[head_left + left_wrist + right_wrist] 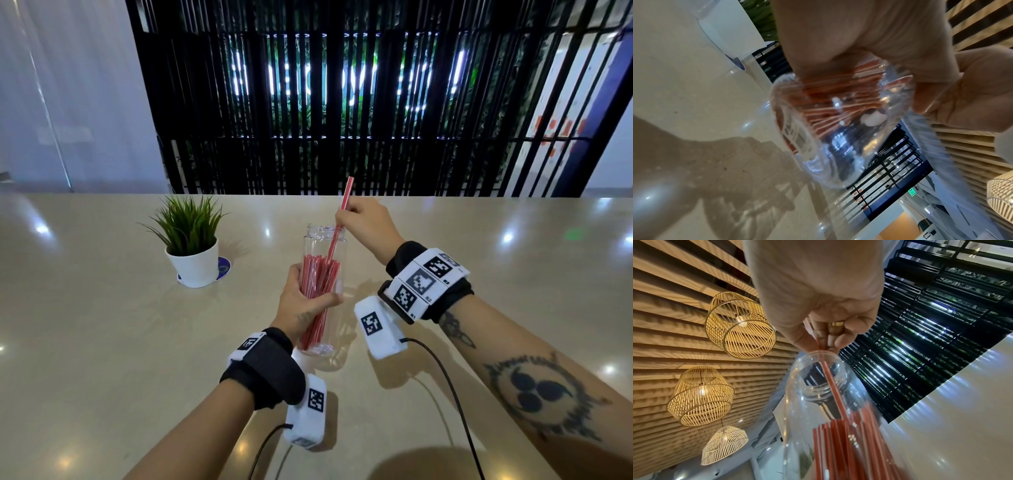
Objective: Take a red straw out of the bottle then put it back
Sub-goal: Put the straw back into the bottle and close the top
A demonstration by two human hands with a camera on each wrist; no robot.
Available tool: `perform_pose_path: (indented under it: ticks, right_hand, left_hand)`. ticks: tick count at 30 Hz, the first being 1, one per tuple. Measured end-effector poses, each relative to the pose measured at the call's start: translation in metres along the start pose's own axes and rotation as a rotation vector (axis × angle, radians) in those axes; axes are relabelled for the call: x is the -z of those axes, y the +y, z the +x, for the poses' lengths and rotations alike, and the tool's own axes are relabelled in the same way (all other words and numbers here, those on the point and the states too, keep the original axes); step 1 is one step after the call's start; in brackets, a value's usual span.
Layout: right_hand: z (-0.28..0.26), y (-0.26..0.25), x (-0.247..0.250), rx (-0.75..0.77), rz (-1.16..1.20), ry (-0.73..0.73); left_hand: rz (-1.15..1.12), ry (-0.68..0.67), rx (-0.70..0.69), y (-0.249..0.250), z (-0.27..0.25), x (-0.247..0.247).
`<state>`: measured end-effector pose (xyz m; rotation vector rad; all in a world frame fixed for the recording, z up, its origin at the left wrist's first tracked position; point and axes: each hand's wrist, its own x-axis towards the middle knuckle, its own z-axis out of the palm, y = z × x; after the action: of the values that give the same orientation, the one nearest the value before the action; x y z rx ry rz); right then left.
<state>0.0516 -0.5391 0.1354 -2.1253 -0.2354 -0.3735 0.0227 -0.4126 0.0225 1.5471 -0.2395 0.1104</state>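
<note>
A clear plastic bottle (323,240) with an open mouth holds several red straws (317,291). My left hand (303,298) grips the bottle round its middle and tilts it above the table. My right hand (363,219) pinches one red straw (346,195) just above the bottle's mouth; the straw's lower part is inside the neck, its top sticks up past my fingers. In the left wrist view the bottle's base (838,138) shows below my left hand (900,56). In the right wrist view my right hand (824,331) holds the straw (830,378) over the bottle's mouth (818,356).
A small potted plant (191,240) in a white pot stands on a blue coaster left of the bottle. The beige table (102,325) stretches wide on both sides. A black slatted screen (342,102) runs behind the far edge. Cables trail from both wrist cameras.
</note>
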Motion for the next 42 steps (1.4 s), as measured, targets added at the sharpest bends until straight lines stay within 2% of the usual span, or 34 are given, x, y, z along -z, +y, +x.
perform_pose_path:
  ticks: [17, 21, 26, 28, 32, 34, 37, 39, 42]
  right_hand:
    - [-0.011, -0.003, 0.004, -0.068, -0.074, -0.063]
    - [-0.009, -0.003, 0.013, -0.089, 0.013, -0.069]
    - [-0.018, -0.004, 0.017, -0.050, 0.170, 0.040]
    - [-0.033, 0.003, 0.010, -0.055, 0.203, -0.008]
    - [-0.067, 0.025, -0.015, -0.140, 0.212, -0.265]
    - [-0.081, 0.033, -0.025, -0.197, 0.293, -0.362]
    - [-0.094, 0.038, -0.035, -0.167, 0.430, -0.469]
    - [-0.097, 0.038, -0.044, -0.110, 0.430, -0.527]
    - [-0.090, 0.033, -0.062, -0.115, 0.391, -0.518]
  left_hand:
    - [-0.014, -0.043, -0.016, 0.002, -0.001, -0.005]
    - [-0.024, -0.034, -0.014, 0.004, -0.003, -0.007]
    - [-0.071, 0.001, -0.021, 0.008, -0.005, -0.007]
    - [-0.074, 0.016, -0.033, 0.010, -0.005, -0.006]
    - [-0.071, 0.085, -0.066, 0.015, -0.006, -0.006]
    - [-0.068, 0.133, -0.065, 0.019, -0.006, -0.004]
    - [-0.033, 0.098, -0.039, 0.024, -0.010, 0.005]
    - [-0.039, 0.066, -0.005, 0.026, -0.013, 0.016]
    - [-0.053, 0.026, 0.029, 0.021, -0.013, 0.037]
